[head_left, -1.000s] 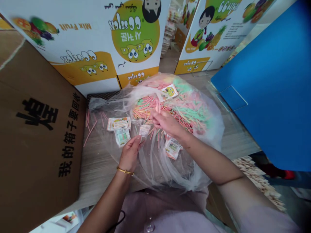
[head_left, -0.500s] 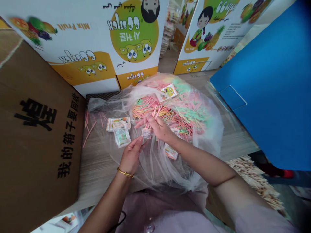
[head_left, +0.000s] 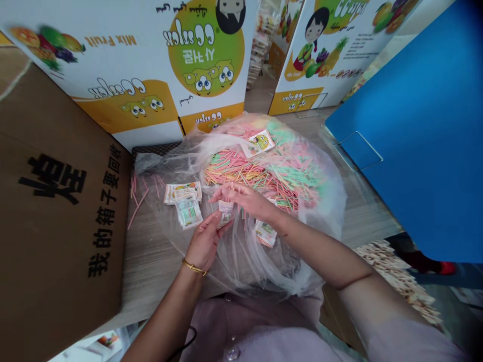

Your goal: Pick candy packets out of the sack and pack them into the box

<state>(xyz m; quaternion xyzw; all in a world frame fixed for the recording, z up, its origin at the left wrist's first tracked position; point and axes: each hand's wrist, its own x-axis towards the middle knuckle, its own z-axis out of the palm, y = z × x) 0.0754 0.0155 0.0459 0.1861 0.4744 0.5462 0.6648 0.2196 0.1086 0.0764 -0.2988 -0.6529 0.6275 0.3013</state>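
Observation:
Between the thumb and fingers of my left hand point(head_left: 207, 236) is a small printed packet point(head_left: 225, 208), held upright over the clear plastic bag. My right hand point(head_left: 241, 197) is bent over the packet's upper end, its fingers pointing left around a few pink candy sticks whose tips barely show. How far the sticks reach into the packet is hidden. Behind my hands, the large plastic bag point(head_left: 324, 221) lies open with a heap of pink, green and yellow candy sticks point(head_left: 241, 168). Another packet point(head_left: 261, 143) rests on the heap.
Several packets point(head_left: 189, 211) lie left of my hands, and more packets point(head_left: 266, 232) lie under my right forearm. Loose sticks point(head_left: 138, 208) are on the table beside a brown carton point(head_left: 64, 211). Printed white cartons point(head_left: 151, 65) stand behind; a blue panel point(head_left: 422, 141) rises on the right.
My right hand has moved down onto the packet's top, and the pink sticks that stuck up above its fingers have sunk almost out of sight. My left hand keeps its hold.

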